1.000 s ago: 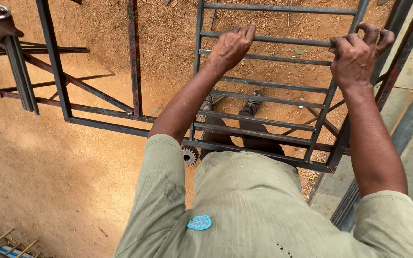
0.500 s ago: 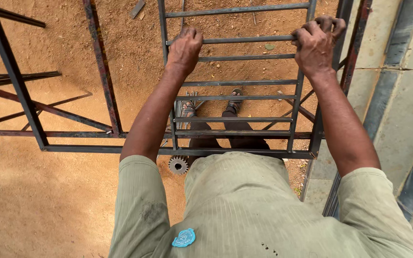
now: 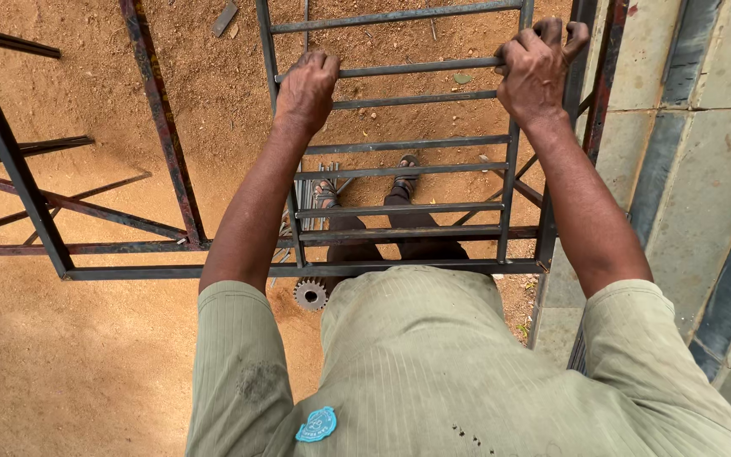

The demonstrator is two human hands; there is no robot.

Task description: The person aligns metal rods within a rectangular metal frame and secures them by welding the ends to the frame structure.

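Left hand [image 3: 306, 85] closed around a crossbar of the metal grille [image 3: 399, 161], near its left upright. Right hand [image 3: 535, 72] clenched on the grille's right upright, at the same height. Grille stands upright before me on the sandy ground [image 3: 86, 355]. Judged: frame gripped and steadied, not lifted. A gear wheel [image 3: 310, 294] lies below.

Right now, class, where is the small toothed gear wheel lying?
In the head view, the gear wheel lies on the sandy ground, just below the metal frame, beside the left elbow.
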